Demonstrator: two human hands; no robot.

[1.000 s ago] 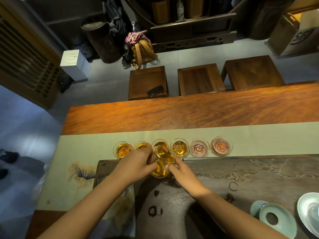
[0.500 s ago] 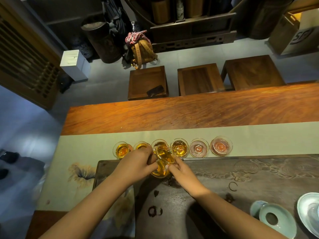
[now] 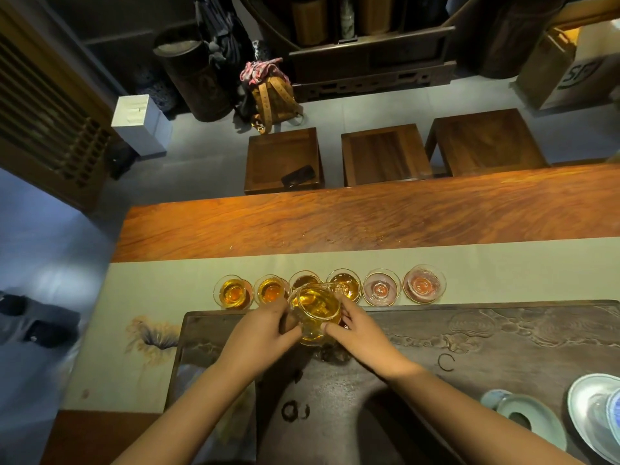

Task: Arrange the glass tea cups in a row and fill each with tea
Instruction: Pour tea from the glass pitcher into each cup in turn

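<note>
Forearms reach out from me over the dark carved stone tea tray [image 3: 503,333], and off at my right edge sit pale celadon ceramic pieces [image 3: 523,417], cut off by the frame, so I can't say what they are. My left hand [image 3: 258,333] and right hand [image 3: 362,333] both wrap the clear glass pitcher of amber tea [image 3: 317,312], left fingers clasped on its near-left side, right fingertips pressed to its right wall. It tips forward, off the tray, its lip just over the row.

Beyond it, six small glass tea cups stand lined up on the pale green cloth runner [image 3: 503,263] across the worktop. The row is done, I'd say. The far-left cup [image 3: 234,292] and the second cup [image 3: 271,290] hold amber tea; the third cup [image 3: 303,280] is mostly hidden behind the pitcher, and the fourth cup [image 3: 345,283] shows amber too, though the pitcher's rim covers part of it. The fifth cup [image 3: 381,288] and sixth cup [image 3: 423,284] look pinkish and pale; I judge them unfilled, two pours left. Whether tea is streaming now, I can't make out through the glass.

Farther on, bare red-brown wood [image 3: 369,216], then three square wooden stools [image 3: 385,156].
</note>
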